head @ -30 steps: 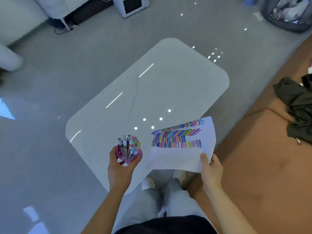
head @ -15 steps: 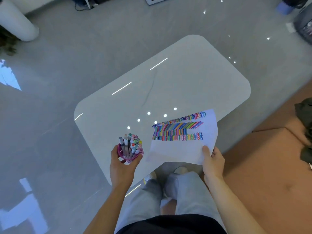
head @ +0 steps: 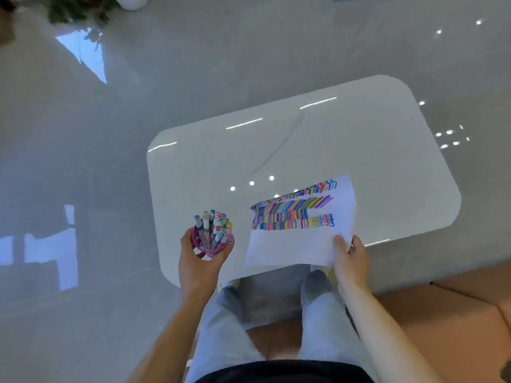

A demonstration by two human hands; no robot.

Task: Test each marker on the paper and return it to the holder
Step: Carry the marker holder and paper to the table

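Left hand (head: 197, 261) gripping pink holder (head: 213, 244) (markers (head: 215, 225) inside), right hand (head: 351, 258) pinching paper (head: 298, 239) — over table (head: 276, 150)

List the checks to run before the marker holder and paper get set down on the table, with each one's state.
1. Left hand grips the round pink holder: ok.
2. Capped markers all stand inside the holder: ok.
3. Right hand pinches the white paper sheet at its near right corner: ok.
4. Blank space left on the sheet below the coloured strokes: ok.
5. Sheet lying flat on the glossy white table: cannot tell.
6. A hand free to pull a marker: not ok, both occupied.
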